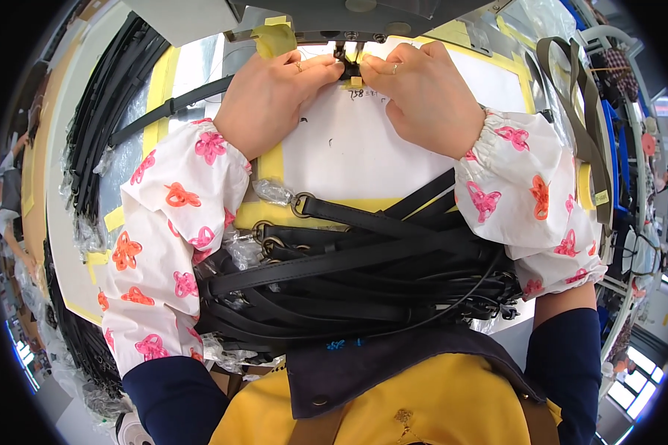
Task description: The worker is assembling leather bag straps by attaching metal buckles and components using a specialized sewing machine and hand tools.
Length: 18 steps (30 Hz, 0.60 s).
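Both hands meet at the presser foot [346, 53] of a sewing machine [416, 18]. A black strap [172, 106] comes in from the left and passes under my left hand [271, 96]. That hand is closed, its thumb and forefinger pinching close to the foot from the left. On the other side my right hand [427, 93] is closed too, its fingertips pressed together against a small dark piece at the foot. What lies between those right fingertips is mostly hidden. The machine bed [349, 156] is covered with white sheeting edged in yellow tape.
Close to my body lies a heap of black straps [364, 274], some with brass-coloured rings [300, 204] and bits of clear plastic. More black straps [100, 111] hang in a bundle on the left. Brown-grey straps [583, 111] loop down at the right, near a yellow tape roll [586, 185].
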Motion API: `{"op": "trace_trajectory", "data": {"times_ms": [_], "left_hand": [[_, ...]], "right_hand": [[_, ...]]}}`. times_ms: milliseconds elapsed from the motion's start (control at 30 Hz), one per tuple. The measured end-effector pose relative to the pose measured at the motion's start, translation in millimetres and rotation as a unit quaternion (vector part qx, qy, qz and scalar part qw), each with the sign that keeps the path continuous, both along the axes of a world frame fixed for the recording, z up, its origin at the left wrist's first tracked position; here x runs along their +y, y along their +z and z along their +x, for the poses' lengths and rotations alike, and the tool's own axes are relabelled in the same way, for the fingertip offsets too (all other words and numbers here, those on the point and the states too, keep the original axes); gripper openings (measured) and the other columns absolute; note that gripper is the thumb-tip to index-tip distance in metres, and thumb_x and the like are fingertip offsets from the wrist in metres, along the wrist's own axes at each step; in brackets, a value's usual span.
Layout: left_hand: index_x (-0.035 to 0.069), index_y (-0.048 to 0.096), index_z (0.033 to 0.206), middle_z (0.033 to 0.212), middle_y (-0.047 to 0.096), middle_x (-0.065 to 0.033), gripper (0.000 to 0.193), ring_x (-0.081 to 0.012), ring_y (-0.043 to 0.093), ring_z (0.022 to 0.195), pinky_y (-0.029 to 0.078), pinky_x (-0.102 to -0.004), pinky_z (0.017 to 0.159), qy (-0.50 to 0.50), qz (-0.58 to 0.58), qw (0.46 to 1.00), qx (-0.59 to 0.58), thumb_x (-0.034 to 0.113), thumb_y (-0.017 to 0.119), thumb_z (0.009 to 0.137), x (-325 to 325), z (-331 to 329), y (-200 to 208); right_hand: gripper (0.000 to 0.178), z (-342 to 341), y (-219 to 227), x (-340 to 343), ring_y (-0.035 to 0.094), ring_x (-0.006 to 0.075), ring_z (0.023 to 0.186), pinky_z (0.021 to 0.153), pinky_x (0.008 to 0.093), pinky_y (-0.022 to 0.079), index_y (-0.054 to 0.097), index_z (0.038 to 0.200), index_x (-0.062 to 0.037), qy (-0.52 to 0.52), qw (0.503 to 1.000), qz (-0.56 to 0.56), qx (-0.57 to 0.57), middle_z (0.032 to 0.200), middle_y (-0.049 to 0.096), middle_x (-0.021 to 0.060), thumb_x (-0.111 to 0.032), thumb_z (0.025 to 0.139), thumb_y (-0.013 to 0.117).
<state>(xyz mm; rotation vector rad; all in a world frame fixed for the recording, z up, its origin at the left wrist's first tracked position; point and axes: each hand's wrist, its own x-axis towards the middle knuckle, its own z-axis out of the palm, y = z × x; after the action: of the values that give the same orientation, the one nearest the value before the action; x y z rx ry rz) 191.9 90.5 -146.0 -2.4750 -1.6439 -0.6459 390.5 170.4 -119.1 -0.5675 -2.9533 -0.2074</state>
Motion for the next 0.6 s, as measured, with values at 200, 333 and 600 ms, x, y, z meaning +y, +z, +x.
{"op": "trace_trajectory", "data": {"times_ms": [200, 333, 600], "left_hand": [[0.007, 0.061, 0.101, 0.101, 0.064, -0.0029, 0.023, -0.0239, 0.059, 0.088, 0.051, -0.0314, 0.069, -0.011, 0.017, 1.000, 0.011, 0.002, 0.055, 0.079, 2, 2, 0], [0.008, 0.062, 0.102, 0.102, 0.064, -0.0031, 0.024, -0.0243, 0.060, 0.091, 0.052, -0.0320, 0.068, 0.019, 0.005, 1.000, 0.009, 0.002, 0.054, 0.080, 2, 0, -3], [0.008, 0.062, 0.103, 0.103, 0.064, -0.0028, 0.025, -0.0240, 0.060, 0.092, 0.052, -0.0324, 0.067, 0.019, 0.000, 1.000, 0.009, 0.001, 0.055, 0.080, 2, 0, -2]], "right_hand": [[0.040, 3, -4, 2, 0.052, 0.0182, 0.082, 0.070, 0.0331, 0.036, 0.060, 0.100, -0.0051, 0.013, 0.999, -0.012, 0.030, 0.076, 0.059, -0.0007, 0.003, 0.061, 0.054], [0.038, -1, -3, 3, 0.053, 0.0184, 0.083, 0.070, 0.0335, 0.037, 0.060, 0.098, -0.0049, 0.005, 1.000, -0.001, 0.012, 0.076, 0.059, -0.0004, 0.003, 0.061, 0.054], [0.035, 1, -9, 5, 0.054, 0.0192, 0.084, 0.070, 0.0337, 0.038, 0.060, 0.094, -0.0044, 0.015, 0.999, -0.002, 0.046, 0.082, 0.061, 0.0005, 0.003, 0.061, 0.054]]}}
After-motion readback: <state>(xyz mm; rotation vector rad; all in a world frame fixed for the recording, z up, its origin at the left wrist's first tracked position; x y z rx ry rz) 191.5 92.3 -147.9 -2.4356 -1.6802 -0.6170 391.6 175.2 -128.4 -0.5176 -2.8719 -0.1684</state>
